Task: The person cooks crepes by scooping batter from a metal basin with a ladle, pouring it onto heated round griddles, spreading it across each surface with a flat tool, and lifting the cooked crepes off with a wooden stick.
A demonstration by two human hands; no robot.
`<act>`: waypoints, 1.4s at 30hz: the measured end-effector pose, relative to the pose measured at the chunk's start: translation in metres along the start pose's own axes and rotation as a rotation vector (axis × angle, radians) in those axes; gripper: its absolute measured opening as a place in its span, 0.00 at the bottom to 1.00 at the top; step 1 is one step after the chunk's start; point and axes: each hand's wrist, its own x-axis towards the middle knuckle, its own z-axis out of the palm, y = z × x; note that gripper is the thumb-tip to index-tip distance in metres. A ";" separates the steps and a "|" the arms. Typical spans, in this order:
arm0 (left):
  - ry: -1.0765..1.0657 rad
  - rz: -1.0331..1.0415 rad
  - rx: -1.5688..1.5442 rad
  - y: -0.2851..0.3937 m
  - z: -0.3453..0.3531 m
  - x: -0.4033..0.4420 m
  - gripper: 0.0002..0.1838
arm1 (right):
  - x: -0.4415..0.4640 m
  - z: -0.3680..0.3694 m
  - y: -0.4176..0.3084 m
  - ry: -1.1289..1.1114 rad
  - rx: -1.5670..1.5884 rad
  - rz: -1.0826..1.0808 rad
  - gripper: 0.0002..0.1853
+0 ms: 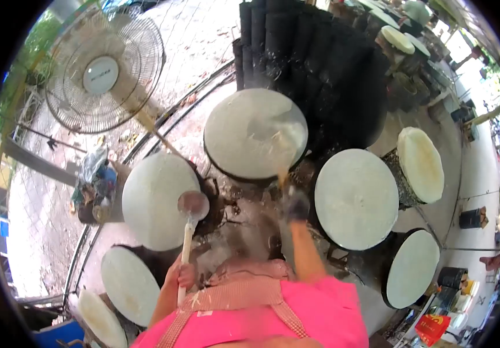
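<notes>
My left hand point(186, 275) is closed around the pale handle of a ladle point(185, 249). The ladle's round bowl hangs over the right edge of a pale round griddle-like disc point(156, 197). My right hand point(297, 207), in a dark glove, grips a tool with a yellowish handle point(283, 174). Motion smears the tool's far end, which is over the front pale disc point(250, 130), so its exact kind cannot be told. That disc has a dark rim and an uneven, whitish coated surface. To the right of my gloved hand lies another pale disc point(356, 199).
Further pale discs point(413, 268) stand at lower right and lower left point(129, 285). A pale round sheet point(420, 165) lies at right. Dark cylinders point(296, 46) are stacked behind the front disc. A standing fan point(102, 75) is at upper left.
</notes>
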 end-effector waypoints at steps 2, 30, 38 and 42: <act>-0.023 0.032 0.175 -0.001 0.010 -0.002 0.26 | -0.040 0.014 0.011 0.315 0.197 0.016 0.15; 0.168 0.201 0.249 -0.025 0.000 -0.034 0.19 | 0.057 0.031 -0.030 -0.297 0.525 0.236 0.16; 0.199 0.190 -0.020 -0.027 0.003 -0.014 0.21 | 0.018 0.046 -0.010 -0.158 0.720 0.246 0.11; 0.065 0.148 0.127 -0.019 -0.009 -0.006 0.16 | 0.085 -0.063 -0.011 0.014 0.837 0.367 0.12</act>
